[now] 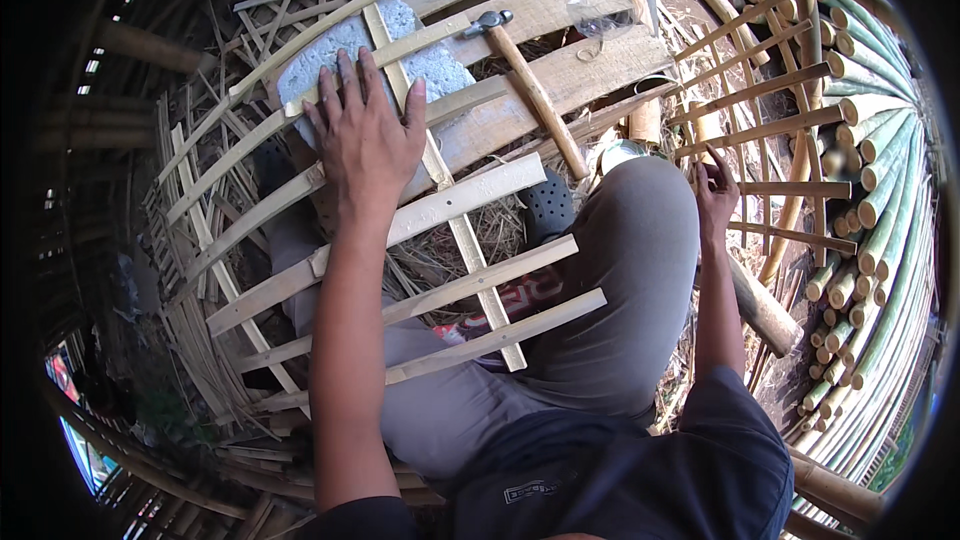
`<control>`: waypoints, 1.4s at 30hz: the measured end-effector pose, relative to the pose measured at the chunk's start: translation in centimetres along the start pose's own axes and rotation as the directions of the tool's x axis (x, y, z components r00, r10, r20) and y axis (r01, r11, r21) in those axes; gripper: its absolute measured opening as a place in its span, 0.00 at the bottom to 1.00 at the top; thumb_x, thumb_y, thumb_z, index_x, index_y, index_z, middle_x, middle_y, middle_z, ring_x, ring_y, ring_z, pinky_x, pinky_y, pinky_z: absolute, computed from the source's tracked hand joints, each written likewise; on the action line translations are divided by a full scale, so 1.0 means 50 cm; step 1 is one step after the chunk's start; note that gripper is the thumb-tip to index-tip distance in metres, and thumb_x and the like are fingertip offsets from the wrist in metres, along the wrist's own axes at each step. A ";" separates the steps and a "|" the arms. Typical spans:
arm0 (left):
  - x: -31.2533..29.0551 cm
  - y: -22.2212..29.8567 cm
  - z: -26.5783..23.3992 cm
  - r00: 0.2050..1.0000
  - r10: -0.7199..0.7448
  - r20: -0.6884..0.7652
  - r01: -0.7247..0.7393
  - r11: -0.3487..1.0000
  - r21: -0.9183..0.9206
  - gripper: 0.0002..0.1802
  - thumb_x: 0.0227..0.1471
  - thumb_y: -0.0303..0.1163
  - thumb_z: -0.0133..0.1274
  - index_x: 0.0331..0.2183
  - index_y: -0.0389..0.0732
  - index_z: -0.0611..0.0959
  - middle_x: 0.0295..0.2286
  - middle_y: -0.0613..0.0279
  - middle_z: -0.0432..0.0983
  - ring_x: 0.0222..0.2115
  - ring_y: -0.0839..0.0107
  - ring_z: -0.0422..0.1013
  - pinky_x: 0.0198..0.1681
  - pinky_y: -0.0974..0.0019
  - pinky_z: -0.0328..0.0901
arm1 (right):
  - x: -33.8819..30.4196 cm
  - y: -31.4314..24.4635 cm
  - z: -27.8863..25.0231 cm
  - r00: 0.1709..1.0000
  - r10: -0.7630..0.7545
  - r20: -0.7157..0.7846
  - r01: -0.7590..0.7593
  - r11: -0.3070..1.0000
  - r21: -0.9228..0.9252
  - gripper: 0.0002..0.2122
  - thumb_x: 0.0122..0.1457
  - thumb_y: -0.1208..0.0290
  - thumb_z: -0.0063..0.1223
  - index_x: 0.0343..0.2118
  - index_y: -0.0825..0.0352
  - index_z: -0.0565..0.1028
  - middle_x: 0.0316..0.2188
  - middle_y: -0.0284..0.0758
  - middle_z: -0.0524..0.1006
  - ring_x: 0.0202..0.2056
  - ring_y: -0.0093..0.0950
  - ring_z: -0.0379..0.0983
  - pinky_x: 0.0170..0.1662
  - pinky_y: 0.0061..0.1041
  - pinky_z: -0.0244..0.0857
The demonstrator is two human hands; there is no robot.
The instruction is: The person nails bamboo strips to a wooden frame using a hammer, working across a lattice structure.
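The person wore a dark navy short-sleeved shirt, grey trousers and a dark perforated clog; both forearms were bare, and neither hand wore a glove.

A hammer [525, 80] with a wooden handle lies aslant on broad bamboo planks [590, 60], up and to the right of the left hand. A grey block [330, 55] sits under that hand's fingertips. A dark perforated clog [548, 205] rests on straw between the two hands. Past the right hand lies a second slat frame [770, 130], and beyond it a stack of green bamboo poles [880, 190]. Loose bamboo strips [200, 270] litter the ground to the left hand's far side.
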State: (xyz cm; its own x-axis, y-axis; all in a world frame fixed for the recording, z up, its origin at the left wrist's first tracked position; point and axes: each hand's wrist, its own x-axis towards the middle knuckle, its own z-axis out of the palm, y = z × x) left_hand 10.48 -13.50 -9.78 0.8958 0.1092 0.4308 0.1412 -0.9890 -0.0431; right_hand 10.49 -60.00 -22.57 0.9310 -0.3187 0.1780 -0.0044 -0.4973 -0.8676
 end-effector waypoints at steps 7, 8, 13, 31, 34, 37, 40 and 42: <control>-0.012 -0.001 0.006 0.995 -0.089 0.036 0.092 0.992 -0.082 0.44 0.60 0.61 0.35 0.63 0.34 0.62 0.63 0.43 0.55 0.65 0.44 0.49 0.66 0.37 0.40 | 0.041 -0.238 0.024 0.965 -0.262 0.007 0.249 0.924 0.290 0.14 0.61 0.84 0.53 0.50 0.72 0.76 0.36 0.42 0.81 0.40 0.24 0.79 0.47 0.19 0.72; -0.015 -0.002 0.003 0.994 -0.103 0.040 0.106 0.990 -0.089 0.44 0.60 0.61 0.35 0.63 0.35 0.62 0.63 0.44 0.55 0.65 0.45 0.48 0.66 0.37 0.40 | 0.046 -0.292 0.044 0.960 -0.280 0.012 0.265 0.920 0.289 0.13 0.60 0.84 0.53 0.49 0.73 0.77 0.36 0.42 0.81 0.40 0.25 0.79 0.48 0.21 0.73; -0.014 -0.003 0.003 0.993 -0.118 0.019 0.120 0.978 -0.169 0.44 0.60 0.60 0.36 0.63 0.34 0.61 0.63 0.44 0.55 0.66 0.45 0.47 0.66 0.37 0.38 | 0.093 -0.509 0.191 0.824 -0.531 0.197 0.404 0.795 0.453 0.10 0.59 0.81 0.59 0.44 0.71 0.80 0.35 0.36 0.82 0.36 0.20 0.78 0.39 0.18 0.72; -0.013 -0.001 -0.009 0.984 -0.151 0.094 0.163 0.976 -0.143 0.43 0.58 0.59 0.41 0.64 0.38 0.60 0.65 0.46 0.51 0.67 0.48 0.45 0.67 0.39 0.37 | 0.060 -0.593 0.551 0.621 -0.586 0.520 0.527 0.803 0.277 0.06 0.55 0.74 0.64 0.35 0.68 0.83 0.29 0.34 0.83 0.30 0.17 0.75 0.35 0.20 0.69; -0.011 0.001 -0.008 0.984 -0.151 0.090 0.162 0.978 -0.130 0.43 0.58 0.59 0.41 0.64 0.38 0.61 0.65 0.47 0.52 0.66 0.49 0.46 0.67 0.39 0.37 | 0.064 -0.586 0.555 0.608 -0.577 0.545 0.507 0.811 0.293 0.06 0.56 0.75 0.63 0.35 0.68 0.83 0.28 0.33 0.83 0.29 0.15 0.74 0.34 0.19 0.69; -0.010 0.000 -0.006 0.982 -0.166 0.085 0.177 0.975 -0.136 0.43 0.58 0.59 0.42 0.64 0.38 0.62 0.64 0.47 0.52 0.66 0.49 0.47 0.67 0.39 0.38 | 0.058 -0.592 0.554 0.600 -0.584 0.547 0.508 0.806 0.304 0.05 0.56 0.75 0.62 0.35 0.68 0.83 0.28 0.32 0.83 0.29 0.15 0.73 0.34 0.19 0.68; -0.008 0.002 -0.006 0.985 -0.152 0.076 0.161 0.979 -0.124 0.43 0.58 0.59 0.42 0.63 0.39 0.62 0.64 0.47 0.53 0.66 0.49 0.47 0.67 0.39 0.38 | 0.056 -0.592 0.549 0.603 -0.590 0.536 0.515 0.802 0.303 0.05 0.57 0.75 0.61 0.35 0.68 0.83 0.28 0.32 0.82 0.29 0.15 0.73 0.34 0.19 0.68; -0.006 0.002 -0.006 0.982 -0.156 0.103 0.170 0.975 -0.142 0.43 0.57 0.59 0.42 0.64 0.39 0.61 0.65 0.47 0.51 0.67 0.48 0.44 0.67 0.38 0.35 | 0.058 -0.592 0.547 0.612 -0.569 0.549 0.484 0.819 0.309 0.05 0.57 0.74 0.61 0.35 0.68 0.83 0.29 0.33 0.82 0.30 0.16 0.74 0.35 0.19 0.68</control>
State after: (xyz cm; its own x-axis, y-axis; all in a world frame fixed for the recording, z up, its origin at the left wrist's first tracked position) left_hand 10.08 -13.66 -9.66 0.9015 0.2716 0.3369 0.2298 -0.9601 0.1592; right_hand 23.29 -24.15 -9.07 0.7728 0.5309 0.3477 0.5598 -0.3123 -0.7675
